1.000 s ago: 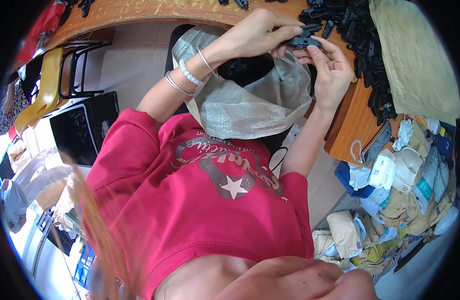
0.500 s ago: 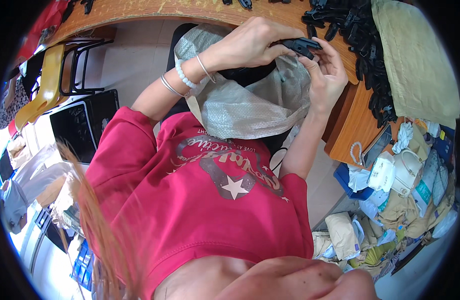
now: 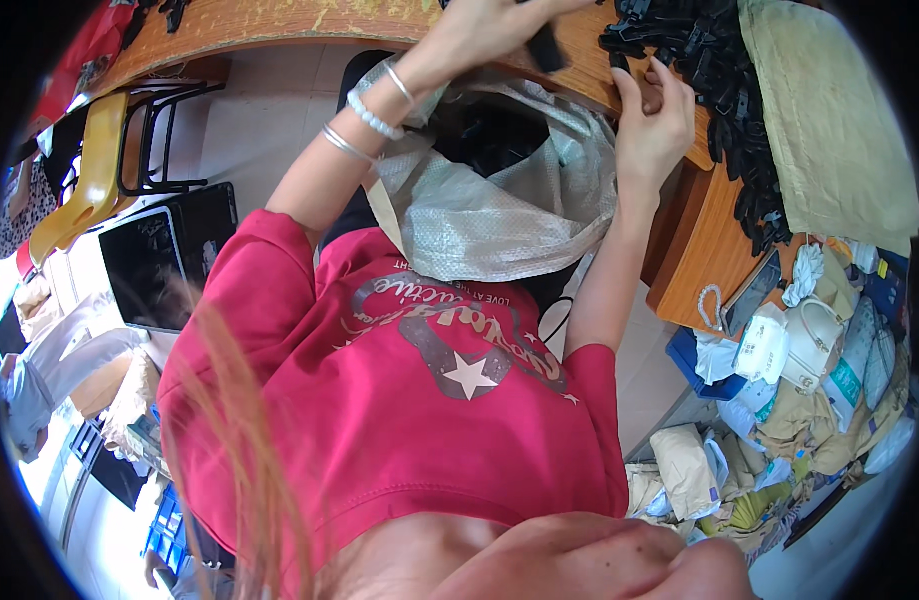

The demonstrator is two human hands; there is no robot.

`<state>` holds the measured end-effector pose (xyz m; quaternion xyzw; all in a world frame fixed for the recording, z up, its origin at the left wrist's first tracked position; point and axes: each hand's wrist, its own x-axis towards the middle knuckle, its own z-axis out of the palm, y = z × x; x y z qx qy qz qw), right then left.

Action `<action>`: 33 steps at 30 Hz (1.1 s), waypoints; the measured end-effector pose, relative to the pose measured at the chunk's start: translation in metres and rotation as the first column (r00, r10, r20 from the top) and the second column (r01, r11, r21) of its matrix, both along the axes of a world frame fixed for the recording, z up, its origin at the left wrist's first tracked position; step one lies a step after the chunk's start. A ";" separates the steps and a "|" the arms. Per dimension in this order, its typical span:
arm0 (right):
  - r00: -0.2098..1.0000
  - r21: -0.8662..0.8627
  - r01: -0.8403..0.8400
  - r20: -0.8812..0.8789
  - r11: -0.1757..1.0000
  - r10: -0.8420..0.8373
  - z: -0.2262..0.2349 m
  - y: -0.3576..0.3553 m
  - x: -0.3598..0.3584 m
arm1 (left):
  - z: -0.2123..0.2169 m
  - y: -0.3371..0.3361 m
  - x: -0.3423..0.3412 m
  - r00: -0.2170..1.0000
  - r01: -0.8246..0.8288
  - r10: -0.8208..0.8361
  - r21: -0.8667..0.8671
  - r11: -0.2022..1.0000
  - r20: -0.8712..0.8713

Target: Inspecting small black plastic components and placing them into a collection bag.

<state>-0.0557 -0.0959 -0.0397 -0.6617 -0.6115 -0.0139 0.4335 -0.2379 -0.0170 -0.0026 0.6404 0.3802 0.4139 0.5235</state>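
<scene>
My left hand [image 3: 485, 30], with a beaded bracelet and bangles at its wrist, is over the table edge, partly cut off by the top of the view. A blurred black plastic piece [image 3: 547, 48] hangs from its underside, seemingly in its grip. My right hand [image 3: 656, 120] is raised at the table edge, thumb and forefinger apart and the other fingers curled, with nothing visible between them. Its fingertips are next to a heap of black plastic pieces [image 3: 745, 150]. A woven sack [image 3: 500, 225] rests open on my lap, with dark contents inside.
The wooden table [image 3: 310, 20] curves across the top. A beige cloth [image 3: 830, 130] lies beyond the heap. At right are a blue bin [image 3: 698, 362], a white bag [image 3: 812, 345] and piled packages [image 3: 685, 470]. A yellow chair [image 3: 95, 165] stands at left.
Both hands were together on one black piece over the sack. My left hand has moved up and left with a black piece, and my right hand has come off it, uncovering the sack's mouth.
</scene>
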 end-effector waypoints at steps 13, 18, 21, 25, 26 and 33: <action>0.691 -0.178 -0.184 -0.723 0.967 -0.002 0.002 -0.008 0.007 | -0.018 0.042 0.019 0.597 0.613 0.293 0.660 0.434 -0.747; 0.759 -0.116 -0.209 -0.645 0.971 0.087 -0.002 -0.015 0.012 | -0.011 0.025 0.017 0.919 0.207 0.107 0.695 0.689 -0.380; 0.422 0.035 -0.356 -0.885 0.934 0.195 0.009 -0.023 0.006 | -0.003 0.009 0.010 0.975 0.208 -0.201 0.067 0.976 -0.098; 0.373 0.098 -0.400 -0.891 0.911 0.259 0.014 -0.028 -0.001 | 0.004 -0.006 0.006 0.912 0.402 -0.406 -0.298 0.866 0.050; 0.392 0.113 -0.398 -0.876 0.910 0.280 0.014 -0.028 -0.002 | 0.002 -0.012 0.008 0.923 0.383 -0.360 -0.250 0.889 0.135; 0.448 0.205 -0.389 -0.810 0.898 0.379 0.014 -0.030 -0.012 | -0.014 -0.023 -0.002 0.960 0.267 -0.230 0.272 0.924 -0.163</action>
